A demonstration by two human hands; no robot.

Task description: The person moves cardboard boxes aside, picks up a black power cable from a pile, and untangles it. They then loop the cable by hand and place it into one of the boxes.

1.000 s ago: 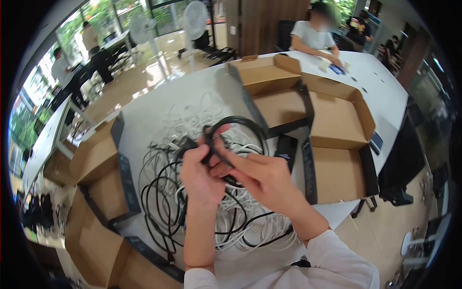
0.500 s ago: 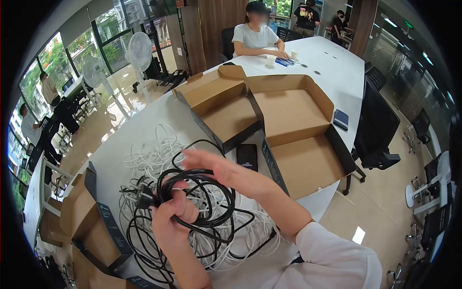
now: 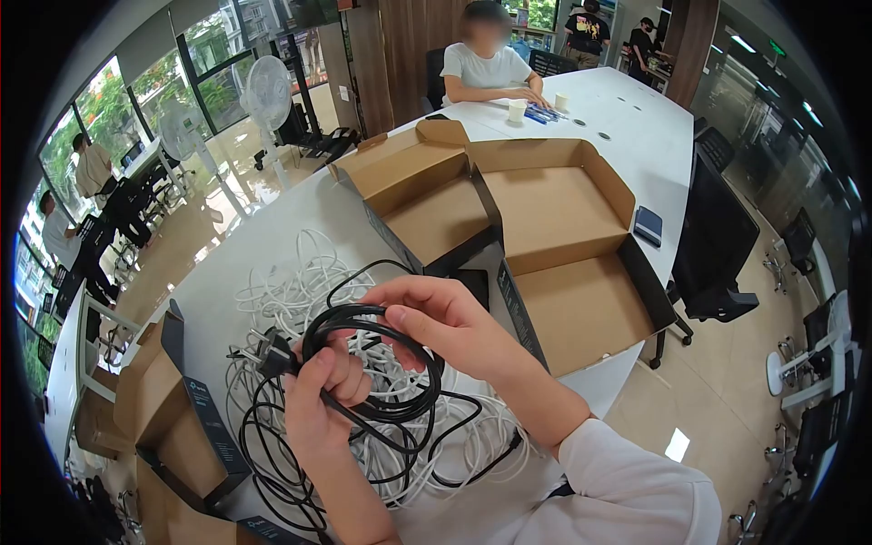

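A coiled black power cable (image 3: 429, 397) is held up in front of me, over a tangle of cables. My left hand (image 3: 329, 386) is closed around the left side of the loops, with a black plug (image 3: 275, 356) sticking out beside it. At the top of the coil, my right hand (image 3: 438, 320) has its fingers and thumb curled on the loops. Beneath lie tangled white cables (image 3: 300, 280) and loose black cables (image 3: 263, 481), partly hidden by my hands. A strand runs from the coil toward the boxes behind.
Open cardboard boxes stand at centre (image 3: 436, 227), right (image 3: 581, 300) and left (image 3: 186, 445). A dark flat object (image 3: 470, 289) lies partly hidden behind my right hand. A dark blue notebook-like item (image 3: 648, 224) rests near the right edge. A person (image 3: 486, 68) sits across the white table (image 3: 627, 118).
My right hand, previously stretched out and blurred beside the coil, has curled its fingers onto the top of the loops. My left hand keeps its hold on the coil.
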